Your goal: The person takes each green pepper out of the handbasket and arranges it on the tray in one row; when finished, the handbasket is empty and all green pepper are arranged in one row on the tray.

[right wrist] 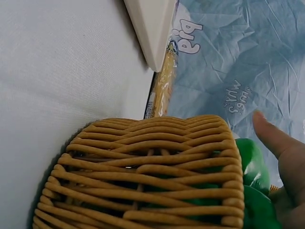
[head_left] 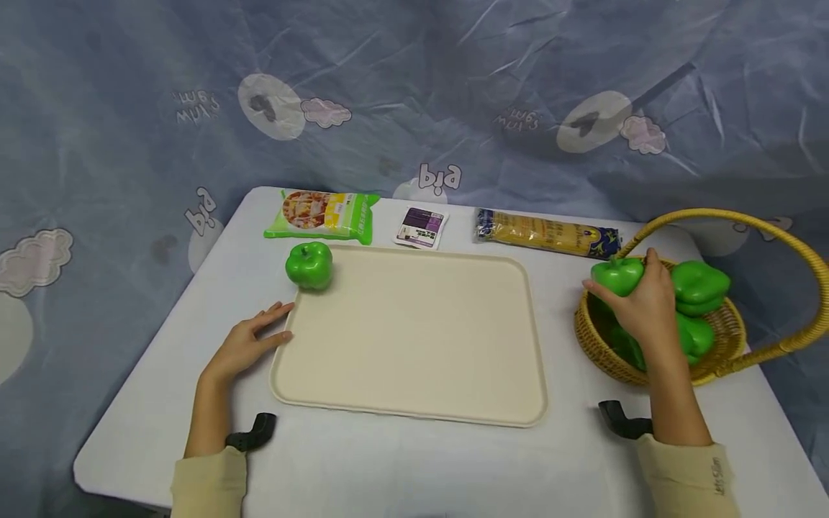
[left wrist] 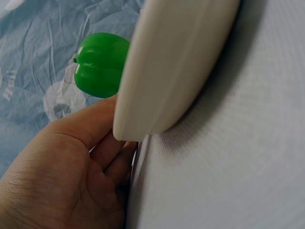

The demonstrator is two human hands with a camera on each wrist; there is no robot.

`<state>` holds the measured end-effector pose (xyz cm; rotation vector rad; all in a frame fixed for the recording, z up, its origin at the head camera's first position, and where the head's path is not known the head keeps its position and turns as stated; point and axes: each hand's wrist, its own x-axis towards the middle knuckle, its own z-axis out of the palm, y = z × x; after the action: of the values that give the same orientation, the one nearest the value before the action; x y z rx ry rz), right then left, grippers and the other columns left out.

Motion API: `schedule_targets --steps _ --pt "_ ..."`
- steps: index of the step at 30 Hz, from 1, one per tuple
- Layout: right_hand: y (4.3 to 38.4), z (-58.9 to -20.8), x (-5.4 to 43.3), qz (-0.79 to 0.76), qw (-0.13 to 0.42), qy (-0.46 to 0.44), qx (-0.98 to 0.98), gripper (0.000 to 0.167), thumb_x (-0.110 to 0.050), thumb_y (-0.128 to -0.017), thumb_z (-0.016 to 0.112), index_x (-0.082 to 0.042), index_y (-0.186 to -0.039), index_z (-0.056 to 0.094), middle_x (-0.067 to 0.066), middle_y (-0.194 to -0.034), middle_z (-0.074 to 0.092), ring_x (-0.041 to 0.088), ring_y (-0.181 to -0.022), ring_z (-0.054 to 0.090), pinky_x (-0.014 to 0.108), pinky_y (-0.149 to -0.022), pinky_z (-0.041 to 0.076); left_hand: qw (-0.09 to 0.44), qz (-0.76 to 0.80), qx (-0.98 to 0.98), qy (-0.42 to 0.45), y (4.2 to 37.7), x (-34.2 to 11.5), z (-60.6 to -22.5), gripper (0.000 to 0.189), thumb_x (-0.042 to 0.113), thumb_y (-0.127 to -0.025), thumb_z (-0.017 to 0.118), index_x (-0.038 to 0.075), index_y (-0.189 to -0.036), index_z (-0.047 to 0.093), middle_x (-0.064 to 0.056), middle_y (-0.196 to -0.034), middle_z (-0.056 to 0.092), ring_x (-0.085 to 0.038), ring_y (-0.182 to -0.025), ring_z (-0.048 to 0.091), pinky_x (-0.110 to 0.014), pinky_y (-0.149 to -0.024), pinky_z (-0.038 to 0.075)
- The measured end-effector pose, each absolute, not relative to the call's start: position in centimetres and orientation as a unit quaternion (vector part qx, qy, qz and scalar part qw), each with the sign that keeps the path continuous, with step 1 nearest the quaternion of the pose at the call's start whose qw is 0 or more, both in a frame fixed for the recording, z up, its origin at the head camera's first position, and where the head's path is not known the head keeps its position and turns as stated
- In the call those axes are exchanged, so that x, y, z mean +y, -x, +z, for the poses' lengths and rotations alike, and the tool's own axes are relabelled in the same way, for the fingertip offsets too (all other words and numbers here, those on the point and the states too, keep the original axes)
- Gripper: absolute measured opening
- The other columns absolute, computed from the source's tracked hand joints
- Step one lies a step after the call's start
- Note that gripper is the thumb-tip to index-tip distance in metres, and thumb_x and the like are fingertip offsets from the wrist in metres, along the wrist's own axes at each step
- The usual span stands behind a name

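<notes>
My left hand (head_left: 249, 344) rests by the left edge of a cream tray (head_left: 414, 338), fingers extended and touching its rim. One green bell pepper (head_left: 309, 265) sits at the tray's far left corner; it also shows beyond the rim in the left wrist view. Over a wicker basket (head_left: 592, 342), my right hand (head_left: 644, 298) spreads its thumb and fingers around another green bell pepper (head_left: 615, 276). In the right wrist view a gap shows between the straight thumb (right wrist: 274, 136) and the nearest green pepper (right wrist: 252, 164). More green peppers (head_left: 699, 284) fill the basket.
Along the table's far edge lie a green food packet (head_left: 324, 214), a small purple-and-white packet (head_left: 421, 227) and a long yellow pack of noodles (head_left: 547, 232). The basket's tall handle (head_left: 806, 252) arches out to the right. A printed blue-grey cloth (head_left: 414, 93) hangs behind.
</notes>
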<state>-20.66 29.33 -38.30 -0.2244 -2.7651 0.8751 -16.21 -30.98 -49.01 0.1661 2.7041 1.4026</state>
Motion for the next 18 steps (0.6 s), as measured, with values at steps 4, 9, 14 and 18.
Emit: schedule_targets --steps 4,9,14,18 --pt "20.59 -38.14 29.25 0.276 0.101 0.08 -0.952 0.107 -0.048 -0.079 0.068 0.003 -0.146 0.002 0.038 -0.139 0.02 0.054 -0.122 0.026 0.065 -0.092 0.028 0.043 0.465 0.883 -0.056 16.21 -30.8 -49.17 0.058 0.033 -0.082 0.07 0.021 -0.136 0.049 -0.015 -0.146 0.031 -0.036 -0.136 0.018 -0.058 -0.107 0.013" --pt "20.37 -38.18 28.98 0.265 0.112 0.08 -0.954 0.1 -0.044 -0.08 0.068 0.004 -0.145 0.01 0.037 -0.133 0.028 0.053 -0.115 0.032 0.064 -0.087 0.033 0.048 0.466 0.882 -0.053 16.17 -30.85 -49.04 0.059 0.034 -0.082 0.07 0.02 -0.136 0.049 -0.014 -0.146 0.031 -0.036 -0.136 0.017 -0.057 -0.107 0.012" --pt "20.1 -38.46 28.78 0.274 0.123 0.08 -0.95 0.095 -0.039 -0.079 0.07 0.002 -0.145 0.016 0.034 -0.134 0.03 0.053 -0.115 0.034 0.065 -0.086 0.033 0.049 0.467 0.881 -0.051 16.16 -31.13 -49.27 0.059 0.033 -0.082 0.07 0.021 -0.135 0.049 -0.014 -0.146 0.031 -0.037 -0.137 0.015 -0.057 -0.107 0.012" --pt "20.18 -38.58 28.77 0.278 0.149 0.071 -0.946 0.093 -0.035 -0.077 0.073 0.002 -0.144 0.02 0.033 -0.132 0.033 0.052 -0.112 0.037 0.064 -0.085 0.034 0.049 0.468 0.881 -0.052 16.33 -31.23 -49.52 0.059 0.034 -0.082 0.07 0.022 -0.136 0.049 -0.013 -0.146 0.031 -0.034 -0.137 0.017 -0.056 -0.108 0.013"
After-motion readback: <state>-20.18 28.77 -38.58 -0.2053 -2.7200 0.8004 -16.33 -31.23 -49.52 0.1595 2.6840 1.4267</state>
